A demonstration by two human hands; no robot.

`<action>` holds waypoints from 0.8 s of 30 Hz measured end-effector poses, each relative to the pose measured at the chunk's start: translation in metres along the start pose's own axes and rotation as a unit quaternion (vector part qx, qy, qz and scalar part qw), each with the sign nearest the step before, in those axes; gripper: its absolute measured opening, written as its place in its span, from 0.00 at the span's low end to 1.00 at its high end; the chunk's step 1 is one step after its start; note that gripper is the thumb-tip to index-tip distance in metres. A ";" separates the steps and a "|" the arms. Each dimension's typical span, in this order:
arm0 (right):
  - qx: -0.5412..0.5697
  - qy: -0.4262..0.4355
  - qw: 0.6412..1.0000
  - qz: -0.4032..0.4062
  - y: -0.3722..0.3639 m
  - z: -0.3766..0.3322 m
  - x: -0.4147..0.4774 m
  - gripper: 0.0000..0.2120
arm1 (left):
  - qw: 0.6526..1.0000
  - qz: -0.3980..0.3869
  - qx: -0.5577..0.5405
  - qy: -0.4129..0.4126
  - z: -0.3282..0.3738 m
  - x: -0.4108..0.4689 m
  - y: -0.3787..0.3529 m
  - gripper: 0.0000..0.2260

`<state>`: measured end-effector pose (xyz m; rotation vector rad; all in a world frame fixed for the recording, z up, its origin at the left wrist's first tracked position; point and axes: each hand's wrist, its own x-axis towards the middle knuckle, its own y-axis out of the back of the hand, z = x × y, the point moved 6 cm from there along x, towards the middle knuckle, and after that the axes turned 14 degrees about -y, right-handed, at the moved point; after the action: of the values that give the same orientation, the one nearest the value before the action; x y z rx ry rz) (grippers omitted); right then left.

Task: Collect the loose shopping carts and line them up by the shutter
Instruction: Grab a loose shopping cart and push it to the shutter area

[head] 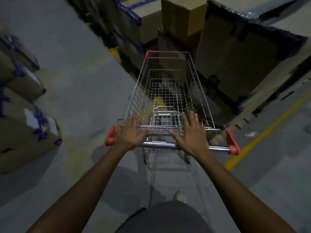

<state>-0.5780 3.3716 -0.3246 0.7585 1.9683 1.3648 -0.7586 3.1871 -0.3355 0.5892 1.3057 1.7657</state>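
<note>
A wire shopping cart [170, 91] with red plastic corner caps stands right in front of me, its basket empty. Its chrome handle bar [158, 145] runs across below my palms. My left hand [130, 133] lies over the bar near the left red end cap, fingers straight and spread toward the basket. My right hand [191, 133] lies over the bar right of centre, fingers also straight and spread. Neither hand wraps the bar. No shutter is in view.
Stacked cardboard boxes [235, 61] wrapped in dark film stand close ahead and to the right of the cart. More taped boxes [21, 106] sit at the left. A yellow floor line [262, 133] runs along the right. Grey concrete floor [75, 68] stretches between the stacks.
</note>
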 end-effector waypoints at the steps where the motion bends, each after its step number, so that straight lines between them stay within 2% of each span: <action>1: -0.010 0.000 1.000 0.003 0.000 -0.001 0.000 0.46 | 1.000 -0.019 0.017 -0.005 0.001 0.001 -0.001 0.39; 5: -0.052 -0.016 0.998 -0.024 -0.007 -0.002 0.005 0.40 | 0.998 -0.040 0.035 -0.023 0.002 0.002 0.000 0.45; 8: -0.070 0.003 0.997 -0.018 -0.007 -0.005 0.004 0.32 | 0.998 -0.044 0.041 -0.025 -0.002 0.002 -0.004 0.41; 11: -0.032 -0.012 0.999 0.011 -0.003 -0.006 0.002 0.25 | 0.998 -0.045 0.044 -0.031 -0.004 0.002 -0.005 0.36; 14: 0.000 -0.043 0.998 0.035 -0.001 -0.009 -0.003 0.19 | 0.998 -0.038 0.043 -0.039 -0.006 0.001 -0.003 0.39; 21: 0.011 -0.085 0.993 0.080 -0.002 -0.013 -0.016 0.18 | 0.997 -0.037 0.054 -0.045 -0.007 -0.011 0.003 0.40; 24: 0.022 -0.087 0.991 0.096 -0.001 -0.021 -0.026 0.18 | 0.997 -0.037 0.051 -0.041 -0.014 -0.020 0.005 0.37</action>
<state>-0.5777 3.3395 -0.3152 1.0736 1.8320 1.3188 -0.7599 3.1623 -0.3338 0.6554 1.3495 1.6065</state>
